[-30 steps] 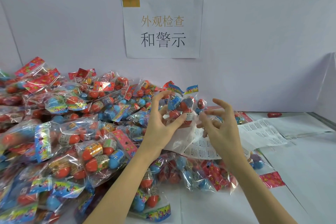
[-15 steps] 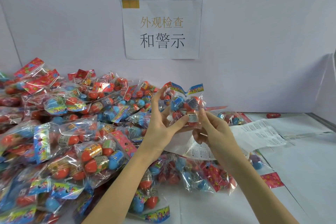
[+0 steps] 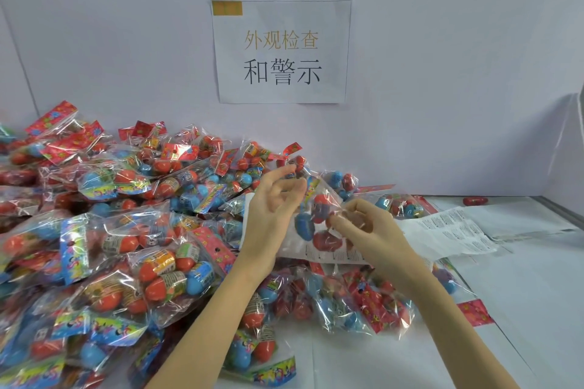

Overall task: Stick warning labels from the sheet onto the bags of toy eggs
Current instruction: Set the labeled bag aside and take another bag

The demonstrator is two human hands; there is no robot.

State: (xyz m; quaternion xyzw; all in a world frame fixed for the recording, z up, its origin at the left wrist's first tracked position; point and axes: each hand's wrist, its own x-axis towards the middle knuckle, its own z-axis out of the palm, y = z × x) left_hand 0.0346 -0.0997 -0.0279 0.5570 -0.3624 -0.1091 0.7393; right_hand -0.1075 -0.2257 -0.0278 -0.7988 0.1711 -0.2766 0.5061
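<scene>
Bag of toy eggs [image 3: 319, 218] held up in the air, above the label sheet [image 3: 442, 234], between both hands. Clear plastic, with red and blue eggs inside, tilted, top edge toward the wall.

Left hand [image 3: 273, 199] on the left side of the bag: fingers curled, thumb and fingertips pinching the upper part of the plastic. Right hand [image 3: 366, 224] on the right side of the bag: fingers bent inward, pinching the lower right edge of the plastic. Cannot tell if a label sits under these fingers.

Label sheet lying flat just under and to the right of the bag, white with small printed blocks, partly hidden by the right hand.

Big pile of bags [image 3: 120, 230] to the left of the held bag, spreading to the frame edge. More bags [image 3: 357, 303] below the held bag, under the forearms. Another bag [image 3: 399, 205] behind it, near the wall.

White table [image 3: 537, 294] to the right of the bag. Single red egg [image 3: 475, 200] far right of the bag, close to the wall. Paper sign [image 3: 281, 50] with Chinese characters on the wall, above the bag.
</scene>
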